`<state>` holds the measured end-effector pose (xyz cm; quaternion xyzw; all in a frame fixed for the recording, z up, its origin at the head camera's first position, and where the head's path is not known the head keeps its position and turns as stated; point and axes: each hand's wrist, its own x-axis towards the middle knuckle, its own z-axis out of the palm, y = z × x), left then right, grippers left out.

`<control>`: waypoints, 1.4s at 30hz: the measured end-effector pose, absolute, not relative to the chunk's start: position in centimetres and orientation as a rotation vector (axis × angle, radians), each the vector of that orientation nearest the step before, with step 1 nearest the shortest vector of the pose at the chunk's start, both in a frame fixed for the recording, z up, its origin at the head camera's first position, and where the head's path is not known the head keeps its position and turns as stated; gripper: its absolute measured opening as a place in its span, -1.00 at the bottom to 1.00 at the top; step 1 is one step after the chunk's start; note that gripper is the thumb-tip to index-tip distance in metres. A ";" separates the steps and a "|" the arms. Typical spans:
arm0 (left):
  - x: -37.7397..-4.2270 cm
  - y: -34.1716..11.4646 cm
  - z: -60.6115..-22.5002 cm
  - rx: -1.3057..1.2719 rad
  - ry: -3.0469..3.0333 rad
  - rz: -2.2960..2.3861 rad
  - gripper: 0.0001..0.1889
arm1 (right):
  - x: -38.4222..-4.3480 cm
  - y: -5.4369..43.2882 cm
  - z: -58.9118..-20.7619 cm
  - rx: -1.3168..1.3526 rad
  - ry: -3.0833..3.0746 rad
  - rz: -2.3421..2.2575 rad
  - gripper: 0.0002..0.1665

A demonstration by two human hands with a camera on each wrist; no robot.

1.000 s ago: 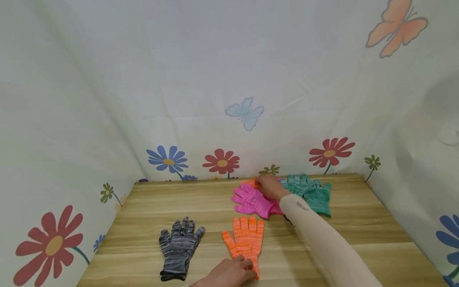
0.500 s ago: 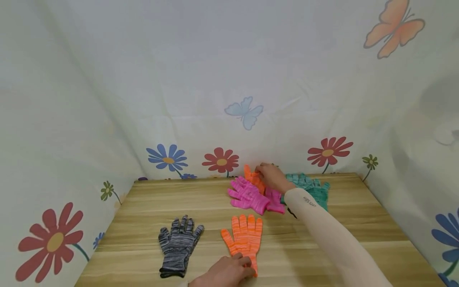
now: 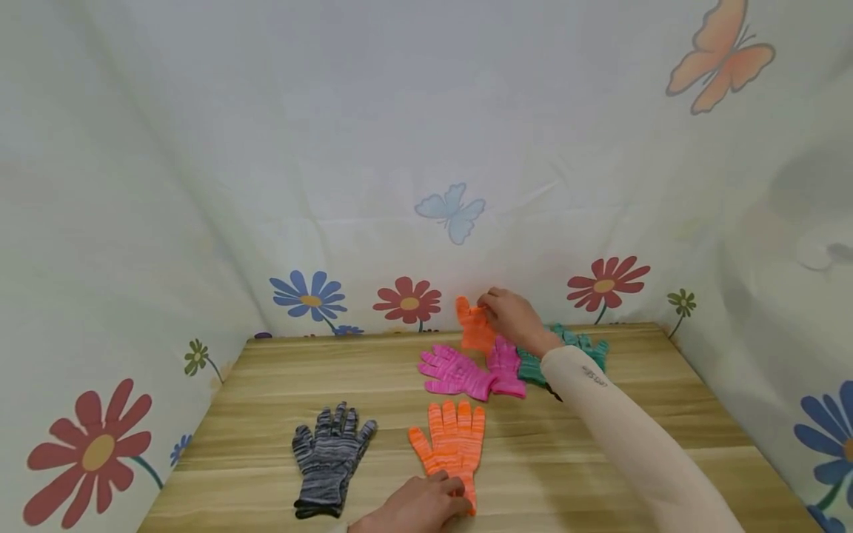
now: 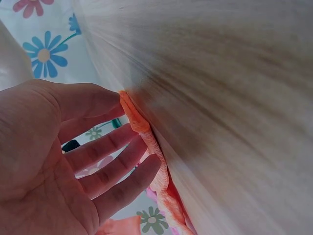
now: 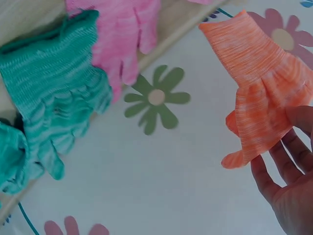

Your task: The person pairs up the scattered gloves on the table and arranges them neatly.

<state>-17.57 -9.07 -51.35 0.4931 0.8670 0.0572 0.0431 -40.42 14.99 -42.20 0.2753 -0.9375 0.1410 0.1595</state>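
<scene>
My right hand (image 3: pixel 516 318) pinches an orange knit glove (image 3: pixel 476 331) between thumb and fingers, at the table's back edge. In the right wrist view that orange glove (image 5: pixel 266 83) hangs clear of the table with its cuff upward in the picture. A second orange glove (image 3: pixel 458 437) lies flat near the front, fingers pointing away. My left hand (image 3: pixel 420 507) rests on its cuff; in the left wrist view the fingers (image 4: pixel 115 147) are relaxed and touch the cloth. Two pink gloves (image 3: pixel 456 372) lie below the raised glove, beside green gloves (image 3: pixel 533 366) partly hidden by my right arm.
Grey-and-black gloves (image 3: pixel 329 459) lie stacked at the left front of the wooden table (image 3: pixel 266 400). A white cloth (image 3: pixel 373 148) printed with flowers and butterflies hangs behind and at both sides of the table.
My right hand has lifted the orange glove up off the pink gloves, which now lie uncovered and slightly shifted. My left hand stays on the front orange glove.
</scene>
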 end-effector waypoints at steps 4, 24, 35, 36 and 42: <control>-17.5 -9.1 -51.4 1.514 2.655 0.164 -0.78 | -39.5 15.4 -41.2 0.780 -2.660 0.405 -0.76; -17.5 -9.3 -51.4 1.549 2.658 0.143 -0.78 | -34.1 16.4 -39.4 0.848 -2.450 0.410 -0.82; -17.0 -9.4 -51.7 1.569 2.662 0.166 -0.78 | -31.0 16.2 -40.3 0.911 -2.315 0.379 -0.81; -16.9 -9.3 -51.6 1.568 2.661 0.164 -0.78 | -30.7 16.1 -40.3 0.920 -2.308 0.384 -0.81; -16.7 -9.3 -51.6 1.547 2.649 0.159 -0.75 | -29.2 15.5 -40.9 0.975 -2.293 0.426 -0.79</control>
